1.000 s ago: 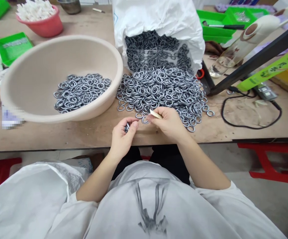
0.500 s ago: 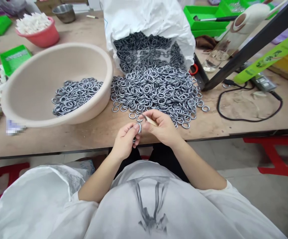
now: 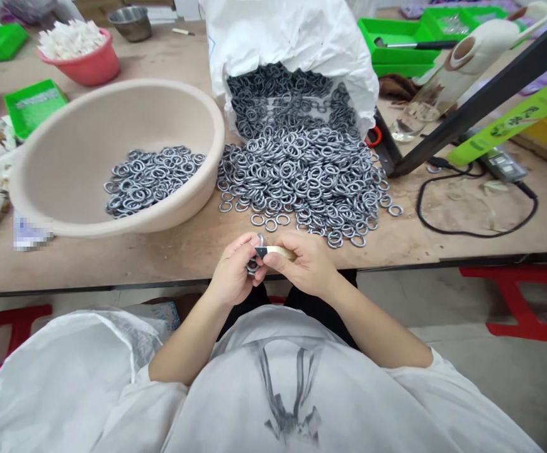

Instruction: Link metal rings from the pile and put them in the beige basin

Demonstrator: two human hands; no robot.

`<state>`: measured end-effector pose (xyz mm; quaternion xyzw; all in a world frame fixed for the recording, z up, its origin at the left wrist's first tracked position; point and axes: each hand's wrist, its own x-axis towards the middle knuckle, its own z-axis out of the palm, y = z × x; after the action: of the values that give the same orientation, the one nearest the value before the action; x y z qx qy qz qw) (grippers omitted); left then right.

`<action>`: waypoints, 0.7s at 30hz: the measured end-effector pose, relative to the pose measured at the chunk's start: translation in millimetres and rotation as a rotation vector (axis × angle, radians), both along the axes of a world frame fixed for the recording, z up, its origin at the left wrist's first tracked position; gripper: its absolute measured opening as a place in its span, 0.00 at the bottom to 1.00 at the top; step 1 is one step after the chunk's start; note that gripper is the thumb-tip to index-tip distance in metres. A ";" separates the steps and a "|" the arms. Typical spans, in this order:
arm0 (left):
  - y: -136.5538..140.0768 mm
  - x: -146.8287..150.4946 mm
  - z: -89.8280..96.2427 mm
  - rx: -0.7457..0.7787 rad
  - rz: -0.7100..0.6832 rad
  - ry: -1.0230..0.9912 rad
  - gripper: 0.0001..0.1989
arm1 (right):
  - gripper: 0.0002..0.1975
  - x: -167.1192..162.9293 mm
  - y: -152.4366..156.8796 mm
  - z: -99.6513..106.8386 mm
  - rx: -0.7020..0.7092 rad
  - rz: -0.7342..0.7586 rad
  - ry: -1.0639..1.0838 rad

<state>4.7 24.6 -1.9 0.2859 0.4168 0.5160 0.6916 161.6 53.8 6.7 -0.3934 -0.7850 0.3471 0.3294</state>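
Note:
Grey metal rings (image 3: 252, 267) are in my left hand (image 3: 231, 272), one standing up between thumb and forefinger, others lower by the fingers. My right hand (image 3: 311, 263) grips a small blade (image 3: 280, 251) with a pale, beige handle and a dark, flat tip. That tip lies against or just beside the upright ring; exact contact cannot be made out. Both hands meet over the table's front edge. Beyond them spreads a heap of loose grey rings (image 3: 311, 170), spilling from a white sack (image 3: 292, 38) on its side. More rings lie inside the beige basin (image 3: 65, 151).
A red bowl of white pieces (image 3: 82, 66) and a green tray (image 3: 34, 107) stand behind the basin. At right are a slanted black bar (image 3: 485, 88), a clear bottle (image 3: 419, 113) and a looped black cable (image 3: 419, 201). Red stools (image 3: 528, 302) stand below the table.
My right hand has come down and turned, bringing the blade's dark tip from above the table to the ring in my left hand. The view has shifted slightly.

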 end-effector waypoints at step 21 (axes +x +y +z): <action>-15.0 -27.6 0.8 0.059 -0.032 -0.044 0.15 | 0.16 -18.2 40.7 -14.9 0.101 -0.236 -0.600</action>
<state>-22.9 9.6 -1.1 0.3014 0.3812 0.5230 0.7003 143.3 94.5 -8.1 -0.5495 -0.8123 0.1358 0.1404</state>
